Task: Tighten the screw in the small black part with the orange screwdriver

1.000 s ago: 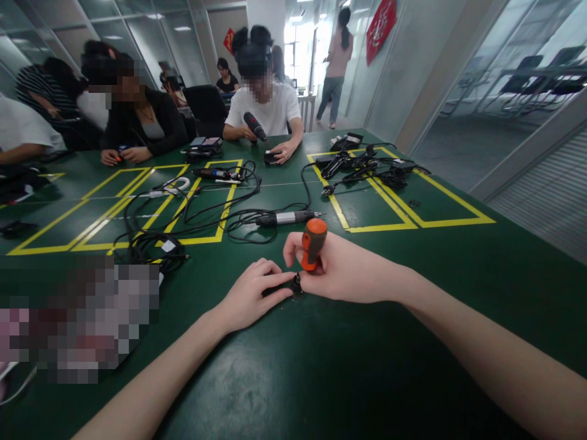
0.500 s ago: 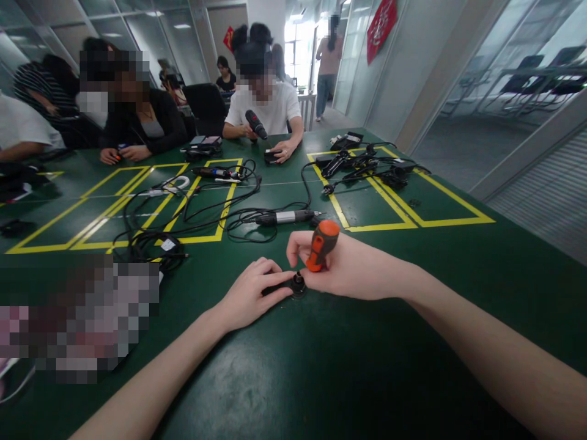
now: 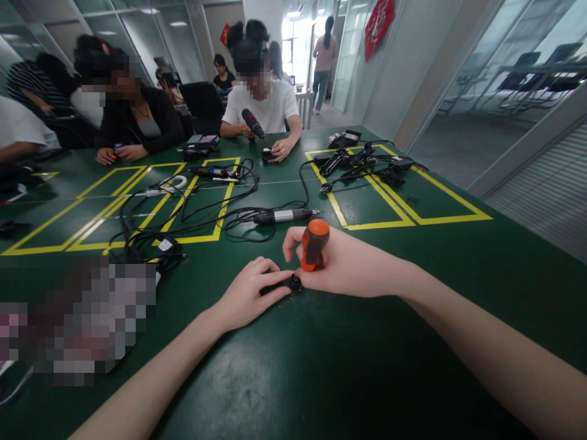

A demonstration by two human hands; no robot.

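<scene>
On the green table (image 3: pixel 257 379), a small round black part (image 3: pixel 296 284) lies in front of me. My left hand (image 3: pixel 250 293) rests beside it, closed on it between thumb and forefinger. An orange and dark grey screwdriver (image 3: pixel 315 244) is in my right hand (image 3: pixel 342 263), its handle nearly upright with a slight lean. My right fingertips are close to the black part. The screwdriver's shaft and tip are hidden, so I cannot tell whether they touch the part. Tiny light crumbs lie on the table by it.
A silver and black rotary tool (image 3: pixel 284 216) with a looped cable lies beyond my hands. Tangled black cables (image 3: pixel 156 244) are at left, more adapters and cables (image 3: pixel 367 162) at right. Across the table a person (image 3: pixel 261 98) holds a power drill (image 3: pixel 253 122) over a black piece.
The screwdriver handle in my right hand stands slightly more upright. My left hand keeps its hold on the black part. The whole view has shifted a little.
</scene>
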